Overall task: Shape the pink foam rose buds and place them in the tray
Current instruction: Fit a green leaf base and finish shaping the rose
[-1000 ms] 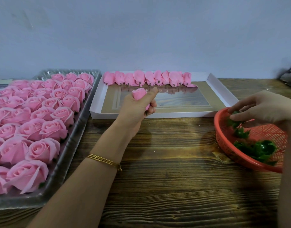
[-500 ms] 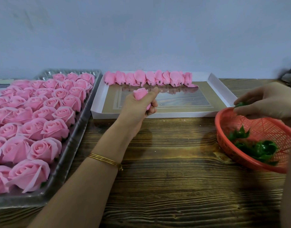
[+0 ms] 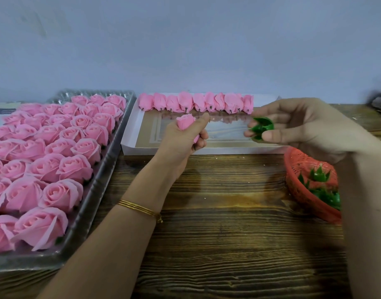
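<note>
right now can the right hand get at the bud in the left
Probably yes: the right hand, pinching a green calyx, hangs beside the left hand, nothing between them, and the bud pokes out.

The single wide-angle camera rides on my head, looking forward and down, close over the desk (image 3: 217, 212), facing the wall (image 3: 185, 39) behind it.

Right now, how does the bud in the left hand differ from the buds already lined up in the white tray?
The held bud stands tip-up, gripped in the left hand; the row of buds lies on its sides along the white tray's far edge. The row's bases show dark stubs toward the camera; the held bud's base is hidden in the fingers. Both are pink and closed.
</note>
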`<state>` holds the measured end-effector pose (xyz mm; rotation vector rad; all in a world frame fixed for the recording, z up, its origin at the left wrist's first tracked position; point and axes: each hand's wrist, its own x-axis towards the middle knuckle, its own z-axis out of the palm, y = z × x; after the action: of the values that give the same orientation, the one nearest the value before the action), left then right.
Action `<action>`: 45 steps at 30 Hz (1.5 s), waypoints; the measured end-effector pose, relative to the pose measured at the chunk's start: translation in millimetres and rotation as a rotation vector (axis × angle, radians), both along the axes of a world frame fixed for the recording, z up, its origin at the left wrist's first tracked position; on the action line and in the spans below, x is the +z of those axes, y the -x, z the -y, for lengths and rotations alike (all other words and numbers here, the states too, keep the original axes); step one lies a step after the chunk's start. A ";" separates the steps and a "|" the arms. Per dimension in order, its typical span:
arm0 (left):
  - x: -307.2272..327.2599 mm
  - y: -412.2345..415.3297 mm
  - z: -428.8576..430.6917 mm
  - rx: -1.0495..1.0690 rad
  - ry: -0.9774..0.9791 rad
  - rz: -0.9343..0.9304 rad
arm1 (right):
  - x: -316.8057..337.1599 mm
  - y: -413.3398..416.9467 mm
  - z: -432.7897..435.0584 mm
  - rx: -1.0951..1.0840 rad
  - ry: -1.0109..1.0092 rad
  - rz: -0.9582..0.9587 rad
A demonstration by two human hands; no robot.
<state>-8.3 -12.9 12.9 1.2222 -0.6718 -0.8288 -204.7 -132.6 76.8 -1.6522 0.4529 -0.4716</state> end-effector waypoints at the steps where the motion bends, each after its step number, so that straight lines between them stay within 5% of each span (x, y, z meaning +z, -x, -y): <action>1: -0.2 -0.4 0.3 -0.002 0.002 0.000 | -1.8 -4.2 -3.2 0.024 -0.024 0.004; 11: -1.5 -4.8 1.4 0.017 0.004 0.015 | -32.1 -53.9 -34.8 0.037 -0.201 -0.095; 32: 5.6 -4.9 -2.2 0.073 0.024 -0.027 | -54.4 -80.1 -49.4 -0.088 -0.170 -0.188; 41: 4.7 -4.9 -1.1 0.079 0.037 -0.003 | -46.9 -89.4 -66.9 -0.157 -0.718 0.033; 45: 2.0 -3.8 1.4 0.061 0.030 0.022 | -48.4 -91.8 -74.9 -0.153 -0.777 0.059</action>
<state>-4.4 -14.3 14.9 1.2201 -0.6590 -0.7532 -112.9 -57.7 28.4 -0.8568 0.6250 -0.3856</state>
